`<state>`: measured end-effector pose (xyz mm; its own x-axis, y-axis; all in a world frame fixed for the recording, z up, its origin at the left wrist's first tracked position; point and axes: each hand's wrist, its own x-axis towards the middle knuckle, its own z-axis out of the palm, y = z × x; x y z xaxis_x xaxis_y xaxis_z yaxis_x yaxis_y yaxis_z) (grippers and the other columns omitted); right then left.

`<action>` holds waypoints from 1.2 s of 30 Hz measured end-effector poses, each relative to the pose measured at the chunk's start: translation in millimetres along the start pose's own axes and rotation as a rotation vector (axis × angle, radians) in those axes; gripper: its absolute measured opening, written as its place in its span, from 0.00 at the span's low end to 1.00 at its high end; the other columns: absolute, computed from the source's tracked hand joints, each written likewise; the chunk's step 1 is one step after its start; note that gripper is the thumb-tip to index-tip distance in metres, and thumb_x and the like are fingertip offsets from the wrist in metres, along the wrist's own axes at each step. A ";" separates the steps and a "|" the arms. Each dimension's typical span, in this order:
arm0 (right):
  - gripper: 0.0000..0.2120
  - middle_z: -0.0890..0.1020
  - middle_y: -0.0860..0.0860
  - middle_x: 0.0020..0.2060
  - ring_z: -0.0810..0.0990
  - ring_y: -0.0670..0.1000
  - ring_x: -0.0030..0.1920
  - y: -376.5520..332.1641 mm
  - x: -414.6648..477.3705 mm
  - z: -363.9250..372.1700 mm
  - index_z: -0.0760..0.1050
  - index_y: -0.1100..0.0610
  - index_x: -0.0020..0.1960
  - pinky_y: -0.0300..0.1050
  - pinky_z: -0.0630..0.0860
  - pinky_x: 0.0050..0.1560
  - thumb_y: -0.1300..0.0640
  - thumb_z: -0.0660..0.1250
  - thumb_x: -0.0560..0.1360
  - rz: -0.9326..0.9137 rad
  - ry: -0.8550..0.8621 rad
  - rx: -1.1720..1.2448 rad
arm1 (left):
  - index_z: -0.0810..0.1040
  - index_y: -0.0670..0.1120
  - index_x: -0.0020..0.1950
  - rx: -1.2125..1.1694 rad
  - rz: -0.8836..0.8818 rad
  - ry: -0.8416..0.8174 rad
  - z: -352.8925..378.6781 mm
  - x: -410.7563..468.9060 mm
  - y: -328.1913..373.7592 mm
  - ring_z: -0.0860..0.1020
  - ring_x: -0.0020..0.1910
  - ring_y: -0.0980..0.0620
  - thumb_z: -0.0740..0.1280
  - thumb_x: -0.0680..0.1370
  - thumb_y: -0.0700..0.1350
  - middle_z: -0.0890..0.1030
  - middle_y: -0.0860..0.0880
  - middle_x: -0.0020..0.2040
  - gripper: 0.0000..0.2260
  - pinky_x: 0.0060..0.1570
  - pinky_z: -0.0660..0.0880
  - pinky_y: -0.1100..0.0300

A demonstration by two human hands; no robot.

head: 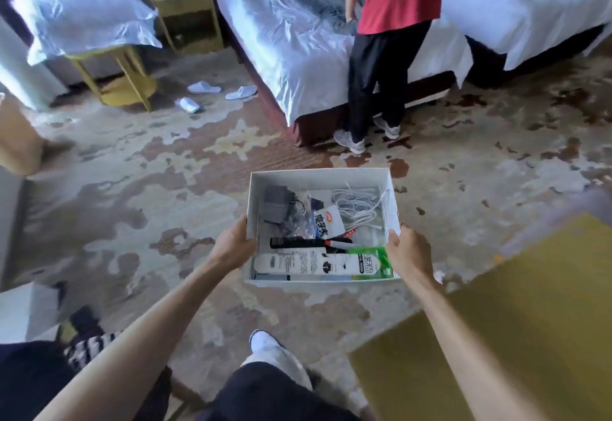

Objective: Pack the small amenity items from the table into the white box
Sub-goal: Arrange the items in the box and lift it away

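Holding the white box (318, 178) level above the carpet (165, 195), presumably so nothing spills. The left hand (233, 248) and right hand (409, 253) flank it, fingers (243, 225) gripping its side walls. Inside: long white packet (304, 263), cable (356, 205), black comb (298, 242).

Operator: From where does the head view look?
Guide: From your head, facing forward and down along your forearms. The white box (318, 179), gripped by your left hand (235, 245) and right hand (409, 251), sits close, at centre frame.
Operator: How far does it reach?
Guide: Your wide lens takes in the floor (165, 172) and, beyond, the bed (298, 56) at top.
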<state>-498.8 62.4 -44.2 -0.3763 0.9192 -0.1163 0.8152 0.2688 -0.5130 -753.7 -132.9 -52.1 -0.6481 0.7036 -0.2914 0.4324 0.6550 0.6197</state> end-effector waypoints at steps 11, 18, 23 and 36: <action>0.19 0.76 0.56 0.29 0.76 0.59 0.32 -230.4 130.5 134.0 0.63 0.56 0.31 0.45 0.65 0.29 0.58 0.60 0.80 -0.298 -0.207 -0.018 | 0.68 0.47 0.65 -0.124 -0.321 0.192 -137.1 88.4 -138.2 0.77 0.44 0.44 0.61 0.71 0.37 0.81 0.43 0.52 0.22 0.43 0.73 0.56; 0.11 0.81 0.69 0.44 0.79 0.68 0.46 -392.7 199.9 246.2 0.72 0.64 0.40 0.52 0.66 0.39 0.59 0.61 0.78 -0.606 -0.433 -0.116 | 0.67 0.49 0.66 -0.242 -0.614 0.395 -204.3 110.2 -210.2 0.78 0.48 0.41 0.60 0.72 0.38 0.81 0.43 0.52 0.22 0.49 0.75 0.51; 0.11 0.81 0.66 0.39 0.80 0.64 0.41 -508.4 218.3 307.9 0.75 0.65 0.41 0.48 0.65 0.37 0.61 0.58 0.78 -0.818 -0.613 -0.120 | 0.66 0.52 0.67 -0.362 -0.804 0.576 -237.3 108.9 -245.6 0.79 0.50 0.41 0.63 0.74 0.44 0.82 0.46 0.54 0.21 0.54 0.76 0.46; 0.13 0.74 0.47 0.26 0.71 0.44 0.24 -724.4 131.0 466.9 0.69 0.54 0.37 0.32 0.60 0.18 0.57 0.59 0.81 -1.276 -0.887 -0.303 | 0.64 0.49 0.67 -0.553 -1.219 0.881 -274.0 86.6 -387.1 0.77 0.56 0.36 0.63 0.74 0.46 0.80 0.40 0.58 0.22 0.58 0.74 0.43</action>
<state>-1344.1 -146.4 -85.0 -0.8931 -0.3709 -0.2544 -0.2120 0.8459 -0.4893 -1149.0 -401.0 -117.6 -0.6474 -0.6384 -0.4162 -0.7314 0.3669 0.5749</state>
